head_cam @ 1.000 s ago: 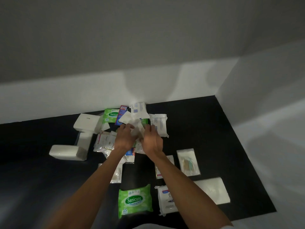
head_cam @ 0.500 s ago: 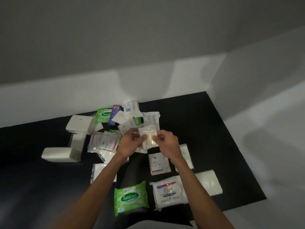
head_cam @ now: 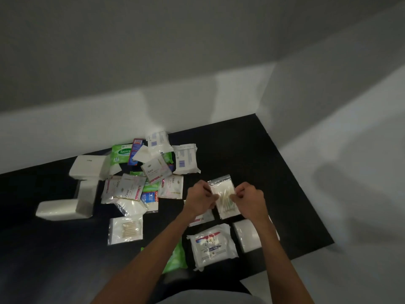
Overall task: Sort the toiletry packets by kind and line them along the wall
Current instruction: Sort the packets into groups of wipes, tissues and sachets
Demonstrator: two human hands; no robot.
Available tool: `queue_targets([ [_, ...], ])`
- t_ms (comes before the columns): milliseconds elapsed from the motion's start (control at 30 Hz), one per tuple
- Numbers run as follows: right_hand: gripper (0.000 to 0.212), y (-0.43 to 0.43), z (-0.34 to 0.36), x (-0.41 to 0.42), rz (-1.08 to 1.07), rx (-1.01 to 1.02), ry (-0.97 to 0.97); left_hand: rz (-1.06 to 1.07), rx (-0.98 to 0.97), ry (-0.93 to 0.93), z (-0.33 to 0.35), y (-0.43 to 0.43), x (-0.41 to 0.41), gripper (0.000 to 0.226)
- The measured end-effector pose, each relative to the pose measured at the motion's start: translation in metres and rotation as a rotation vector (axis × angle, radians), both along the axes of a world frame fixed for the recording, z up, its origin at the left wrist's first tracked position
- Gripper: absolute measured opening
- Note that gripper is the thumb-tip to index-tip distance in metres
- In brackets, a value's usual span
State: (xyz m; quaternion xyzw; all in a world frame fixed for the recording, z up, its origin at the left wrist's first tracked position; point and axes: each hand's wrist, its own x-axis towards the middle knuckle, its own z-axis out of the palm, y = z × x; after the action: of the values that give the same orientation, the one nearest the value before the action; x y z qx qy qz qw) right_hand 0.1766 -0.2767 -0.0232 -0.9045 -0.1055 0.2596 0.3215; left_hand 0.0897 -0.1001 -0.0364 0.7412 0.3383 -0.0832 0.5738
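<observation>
1. Scanning the black surface, I see the unsorted pile crowding its far edge by the wall.
2. The left hand and right hand each pinch a side of the swab bag, held over the surface's right half.
3. I'd keep it flat and set it square to the wall, leaving room for the matching bag, front left.

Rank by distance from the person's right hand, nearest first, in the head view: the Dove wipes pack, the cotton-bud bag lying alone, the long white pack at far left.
1. The Dove wipes pack, close by the right hand, which pinches a clear bag; on the person's side.
2. The cotton-bud bag, well to the left.
3. The long white pack, farthest left of all.
</observation>
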Motion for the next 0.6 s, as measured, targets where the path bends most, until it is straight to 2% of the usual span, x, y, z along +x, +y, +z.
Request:
queue_targets([
  [267,0.013,-0.010,-0.010,-0.005,0.041,-0.192,-0.087,-0.069,0.122,0.049,-0.025,-0.018,0.008,0.053],
  [433,0.033,-0.007,-0.017,-0.006,0.099,-0.194,-0.112,-0.139,0.235,0.034,-0.031,-0.019,0.007,0.066],
  [600,0.034,-0.007,-0.020,-0.010,0.101,-0.176,-0.165,-0.177,0.280,0.057,-0.035,-0.017,0.007,0.083],
])
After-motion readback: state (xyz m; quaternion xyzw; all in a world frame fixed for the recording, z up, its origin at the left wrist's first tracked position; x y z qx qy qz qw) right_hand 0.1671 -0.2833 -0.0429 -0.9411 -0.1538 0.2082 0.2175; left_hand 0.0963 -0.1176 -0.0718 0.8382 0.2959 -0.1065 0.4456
